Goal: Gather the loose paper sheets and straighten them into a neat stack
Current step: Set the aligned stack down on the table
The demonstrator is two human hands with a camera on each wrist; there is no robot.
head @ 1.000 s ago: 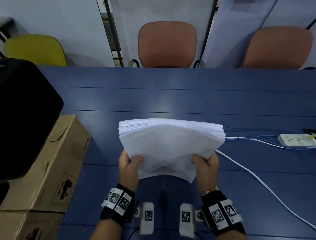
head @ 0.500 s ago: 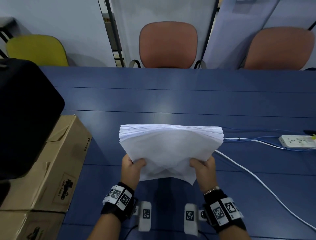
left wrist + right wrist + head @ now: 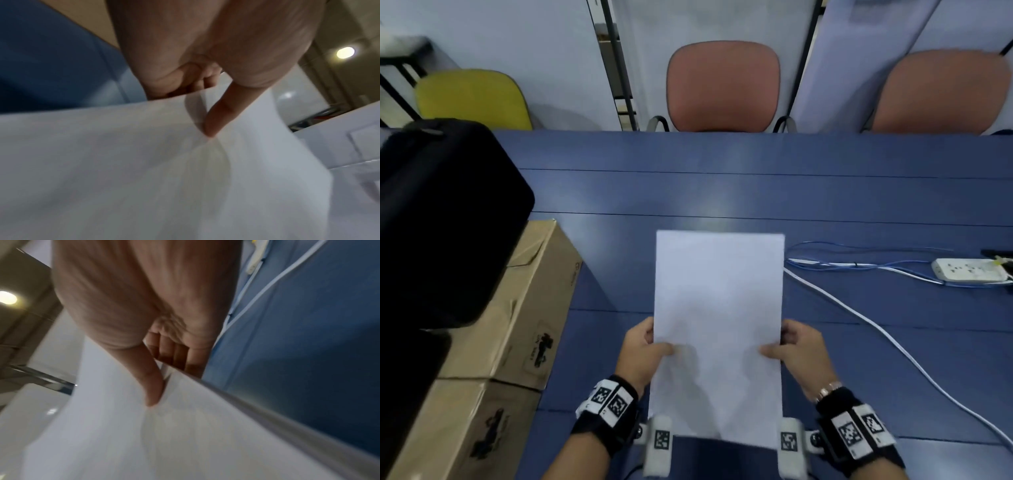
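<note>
- White paper, rectangular stack of sheets [image 3: 717, 308]: I see it held lengthwise above the blue tabletop [image 3: 722, 192], its long axis running away from me, edges lined up, the near end sagging slightly between the wrists.
- Left hand [image 3: 643, 354]: gripping the left long edge of the stack; in the left wrist view the thumb [image 3: 218, 120] presses down on the top sheet and dents it, with the fingers [image 3: 197, 81] curled beneath the edge.
- Right hand [image 3: 799, 356]: gripping the right long edge opposite; in the right wrist view the thumb [image 3: 153, 386] lies on the top sheet and the fingers [image 3: 174, 355] curl under, the thick side of the stack [image 3: 287, 415] showing just below them.
- Black wrist straps with white square-patterned tags [image 3: 607, 407]: one on each wrist, each carrying a small white camera block near the stack's near corners.
- Brown cardboard boxes [image 3: 524, 308]: left of the stack, on the table edge, apart from the paper.
- Black rounded case [image 3: 441, 219]: sitting on top of the boxes, far left.
- White power strip [image 3: 969, 269]: far right, well apart from the stack, with a white cable [image 3: 876, 329] and thin blue wires [image 3: 859, 246] trailing across the table.
- Two terracotta chairs [image 3: 722, 85] and one yellow chair [image 3: 472, 97]: behind the far table edge.
</note>
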